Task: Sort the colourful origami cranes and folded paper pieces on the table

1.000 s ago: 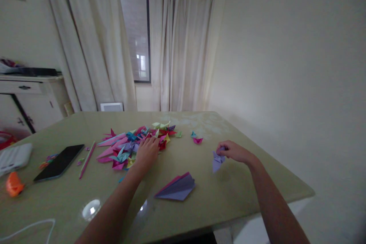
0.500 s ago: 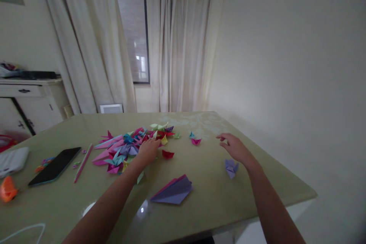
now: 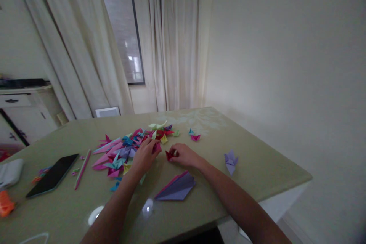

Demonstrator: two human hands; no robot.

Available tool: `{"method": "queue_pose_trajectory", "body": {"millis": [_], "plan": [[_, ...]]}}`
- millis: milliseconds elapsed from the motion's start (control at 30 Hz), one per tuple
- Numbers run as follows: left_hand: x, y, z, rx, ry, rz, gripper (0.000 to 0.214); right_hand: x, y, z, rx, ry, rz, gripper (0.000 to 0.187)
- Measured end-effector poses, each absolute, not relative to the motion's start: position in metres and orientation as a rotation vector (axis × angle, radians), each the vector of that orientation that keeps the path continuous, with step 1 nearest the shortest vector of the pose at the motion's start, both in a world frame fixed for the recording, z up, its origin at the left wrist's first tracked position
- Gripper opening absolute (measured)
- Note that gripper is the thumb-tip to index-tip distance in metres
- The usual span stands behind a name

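Observation:
My left hand [image 3: 145, 155] is at the right edge of a heap of folded paper figures [image 3: 126, 151], its fingers closed on a pink folded paper piece [image 3: 156, 147] that is partly hidden. Just to the right, my right hand [image 3: 184, 154] pinches a small red paper boat [image 3: 169, 156] low over the table. A yellow folded paper [image 3: 164, 139] lies behind, between the two hands. Closer to me rests a purple and pink paper plane [image 3: 178, 188].
A magenta paper boat [image 3: 195, 137] and a blue one [image 3: 191, 132] lie farther back. A purple folded figure [image 3: 230, 162] sits to the right. Toward the left are a pink pencil [image 3: 82, 169], a dark phone [image 3: 53, 175] and an orange object [image 3: 5, 203].
My right hand has moved left from above the purple figure and closed on the red boat. The left hand now shows a pink paper piece in its fingers. The view has shifted slightly.

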State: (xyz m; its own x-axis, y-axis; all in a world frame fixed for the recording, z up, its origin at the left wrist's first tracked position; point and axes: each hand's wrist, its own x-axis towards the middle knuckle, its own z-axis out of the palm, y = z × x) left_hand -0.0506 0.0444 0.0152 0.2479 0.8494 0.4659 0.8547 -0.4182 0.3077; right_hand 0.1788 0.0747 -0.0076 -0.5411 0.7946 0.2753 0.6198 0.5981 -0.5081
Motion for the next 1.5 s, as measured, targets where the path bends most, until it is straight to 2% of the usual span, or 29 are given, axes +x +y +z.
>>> {"method": "queue_pose_trajectory", "body": {"millis": [133, 267, 367, 400, 467, 533, 633, 767, 933, 1100, 1267, 1400, 1500], "plan": [[-0.039, 0.041, 0.018, -2.471, -1.639, -1.262, 0.029, 0.207, 0.079, -0.004, -1.308, -2.153, 0.319, 0.008], [-0.022, 0.039, 0.018, -2.558, -1.697, -1.806, 0.042, 0.228, 0.088, 0.002, -1.484, -1.966, 0.152, 0.015], [-0.012, 0.038, 0.016, -2.597, -1.779, -2.186, 0.053, 0.222, 0.088, 0.004, -1.339, -1.819, 0.290, 0.011], [-0.010, 0.037, 0.015, -2.599, -1.812, -2.237, 0.053, 0.217, 0.085, 0.005, -1.239, -1.782, 0.421, 0.018], [-0.007, 0.036, 0.012, -2.587, -1.872, -2.234, 0.048, 0.204, 0.078, 0.006, -1.025, -1.739, 0.722, 0.036], [-0.006, 0.036, 0.008, -2.589, -1.917, -2.162, 0.043, 0.193, 0.070, 0.007, -0.856, -1.769, 0.955, 0.044], [-0.005, 0.036, 0.002, -2.634, -1.932, -2.102, 0.038, 0.185, 0.061, 0.006, -0.742, -1.848, 1.125, 0.053], [-0.007, 0.039, -0.002, -2.666, -1.875, -2.157, 0.038, 0.185, 0.061, 0.003, -0.700, -1.785, 1.199, 0.044], [-0.009, 0.042, -0.005, -2.600, -1.972, -2.312, 0.049, 0.185, 0.066, -0.002, -0.697, -1.650, 1.240, 0.045], [-0.005, 0.040, -0.006, -2.530, -1.915, -2.414, 0.047, 0.181, 0.066, -0.007, -0.779, -1.647, 0.989, 0.061], [-0.001, 0.037, -0.007, -2.644, -1.889, -2.320, 0.044, 0.183, 0.073, -0.016, -0.829, -1.620, 0.970, 0.047], [-0.005, 0.038, -0.006, -2.643, -1.867, -2.009, 0.039, 0.189, 0.077, -0.008, -0.895, -1.628, 0.839, 0.035], [-0.012, 0.037, -0.006, -2.595, -1.818, -1.532, 0.030, 0.204, 0.074, 0.013, -0.952, -1.632, 0.637, 0.033]]}}
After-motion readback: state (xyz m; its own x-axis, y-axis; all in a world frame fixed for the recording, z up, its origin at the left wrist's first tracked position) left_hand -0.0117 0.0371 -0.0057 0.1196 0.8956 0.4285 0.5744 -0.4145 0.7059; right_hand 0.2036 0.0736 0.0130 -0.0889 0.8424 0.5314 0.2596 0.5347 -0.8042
